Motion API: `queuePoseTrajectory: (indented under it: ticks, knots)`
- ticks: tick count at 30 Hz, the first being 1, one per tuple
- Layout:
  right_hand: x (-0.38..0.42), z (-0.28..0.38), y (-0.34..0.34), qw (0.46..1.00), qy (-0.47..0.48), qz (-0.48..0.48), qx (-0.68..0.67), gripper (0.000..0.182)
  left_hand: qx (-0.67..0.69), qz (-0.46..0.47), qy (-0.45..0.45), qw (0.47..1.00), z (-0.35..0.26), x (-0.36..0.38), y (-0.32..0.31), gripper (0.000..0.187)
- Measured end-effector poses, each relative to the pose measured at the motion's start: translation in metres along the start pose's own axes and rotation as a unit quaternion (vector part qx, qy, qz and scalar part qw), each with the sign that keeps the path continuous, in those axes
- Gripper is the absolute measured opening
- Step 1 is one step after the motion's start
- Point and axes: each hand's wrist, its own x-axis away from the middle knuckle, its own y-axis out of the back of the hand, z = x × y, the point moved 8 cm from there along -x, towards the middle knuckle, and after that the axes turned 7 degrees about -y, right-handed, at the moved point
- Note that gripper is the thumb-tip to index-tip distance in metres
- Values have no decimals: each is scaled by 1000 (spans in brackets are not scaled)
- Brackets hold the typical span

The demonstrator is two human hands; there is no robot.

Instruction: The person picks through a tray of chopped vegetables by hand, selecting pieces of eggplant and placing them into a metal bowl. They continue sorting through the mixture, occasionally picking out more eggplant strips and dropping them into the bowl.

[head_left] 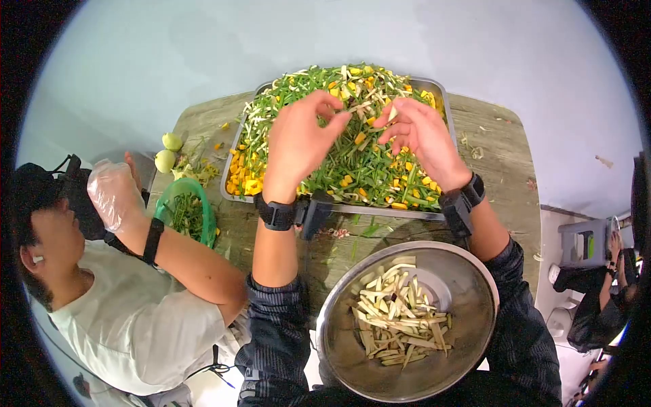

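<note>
A metal tray on the table is heaped with cut green vegetables, pale strips and yellow-orange pieces. Over its left-centre part is my left hand, thumb and fingers curved apart, with nothing visible held. My right hand is over the right part, fingers bent, with a pale strip between thumb and fingertips. Near my body stands a steel bowl with pale cut strips in it. Both of my wrists wear black bands.
At the left a person in a white shirt raises a plastic-gloved hand beside a green basket of greens. Two pale green round vegetables lie at the wooden table's left edge. Another person sits far right near a grey stool.
</note>
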Motion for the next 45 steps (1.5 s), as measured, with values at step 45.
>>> queuePoseTrajectory:
  ticks: [45]
  knots:
    - [-6,-48,26,985,-107,-51,-126,22,-41,98,-48,993,-3,1,-68,15]
